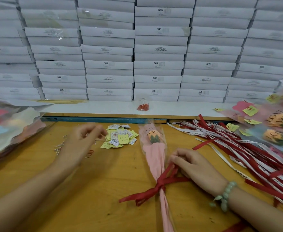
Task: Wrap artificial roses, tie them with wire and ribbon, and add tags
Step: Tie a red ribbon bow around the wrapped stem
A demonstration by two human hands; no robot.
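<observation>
— Where the wooden table (104, 181) meets the wall: stacked white boxes (159, 64), a white ledge (104, 106) holding red clips (143, 107).
— And on the table?
— Wrapped rose (154, 148) lying centre, tied with red ribbon (160, 186). Tags (119, 138) piled just left, loose ribbons (237, 144) to the right.
— Hands?
— Right hand (194, 166) curled, fingers (172, 158) pinching a ribbon loop. Left hand (82, 139) blurred near the tags, grip impossible to tell.

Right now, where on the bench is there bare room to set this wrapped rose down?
Bare wood lies between the left forearm and the wrapped rose, below the tags. The right side is crowded with ribbons and finished roses; clips lie beside the left hand.
</observation>
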